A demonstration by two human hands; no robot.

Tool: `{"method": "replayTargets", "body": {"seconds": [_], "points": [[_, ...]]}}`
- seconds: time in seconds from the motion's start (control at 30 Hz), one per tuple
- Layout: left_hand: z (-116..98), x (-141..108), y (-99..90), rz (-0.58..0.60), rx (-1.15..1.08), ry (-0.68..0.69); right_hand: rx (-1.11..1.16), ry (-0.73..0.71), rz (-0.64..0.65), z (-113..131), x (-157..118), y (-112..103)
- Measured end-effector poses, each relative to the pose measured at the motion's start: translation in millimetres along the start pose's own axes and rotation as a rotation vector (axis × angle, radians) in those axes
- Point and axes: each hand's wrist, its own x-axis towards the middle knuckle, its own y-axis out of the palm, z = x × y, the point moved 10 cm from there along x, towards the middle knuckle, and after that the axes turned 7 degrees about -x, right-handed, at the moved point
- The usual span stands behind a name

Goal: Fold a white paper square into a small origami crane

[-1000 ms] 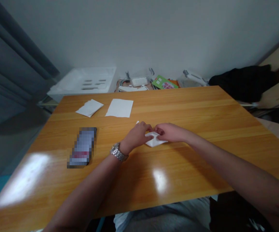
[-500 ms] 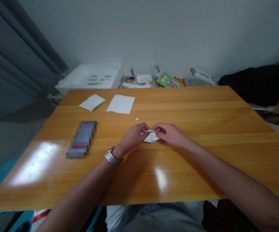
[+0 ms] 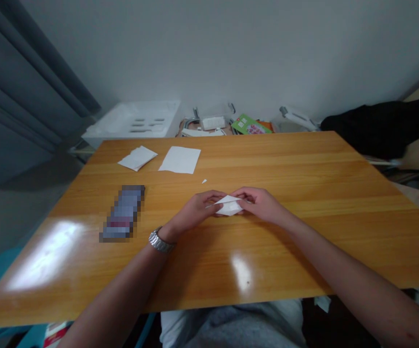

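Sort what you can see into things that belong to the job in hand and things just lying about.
In the job:
folded white paper, held by the left hand and right hand
perhaps the flat white sheet and other paper

Apparently just lying about:
phone
small white scrap
white tray
green booklet
black cloth

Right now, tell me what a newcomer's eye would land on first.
Likely the small folded white paper, held between the left fingers and right fingers near the middle of the wooden table. Next, perhaps, the pixelated phone toward its left, then the green booklet beyond its far edge.
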Motion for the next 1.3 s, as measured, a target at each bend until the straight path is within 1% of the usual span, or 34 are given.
{"method": "replayTargets", "body": {"seconds": [0.07,0.13,0.4,0.57,0.67,0.8,0.9,0.97,1.03,1.1,1.2,1.3], "points": [[0,-3,5.5,0.072,-0.070,-0.011,0.045,0.015,0.006,-2,-3,1],[-2,-5,6.3,0.088,-0.096,0.003,0.084,0.033,0.016,-4,-5,2],[-10,-7,0.4,-0.016,0.022,0.116,0.254,0.082,0.027,-12,-7,12],[-18,-10,-2.6,-0.069,0.170,0.178,0.352,0.113,0.032,-11,-10,17],[-20,-12,-7.5,-0.130,0.253,0.187,0.383,0.124,0.008,-9,-12,17],[-20,-12,-9.1,-0.164,0.247,0.187,0.385,0.164,-0.024,-13,-14,18],[-17,-13,-4.4,-0.138,0.154,0.148,0.338,0.166,-0.047,-14,-13,15],[-15,-14,2.1,-0.094,0.067,0.099,0.233,0.132,-0.064,-10,-12,11],[-18,-16,7.4,-0.072,0.046,0.097,0.101,0.081,-0.080,-4,-12,7],[-22,-18,8.9,-0.090,0.079,0.114,0.003,0.038,-0.084,2,-13,5],[-23,-19,5.2,-0.166,0.096,0.143,-0.059,0.016,-0.063,4,-15,8],[-18,-17,4.0,-0.200,0.137,0.111,-0.104,0.022,-0.036,4,-17,12]]}}
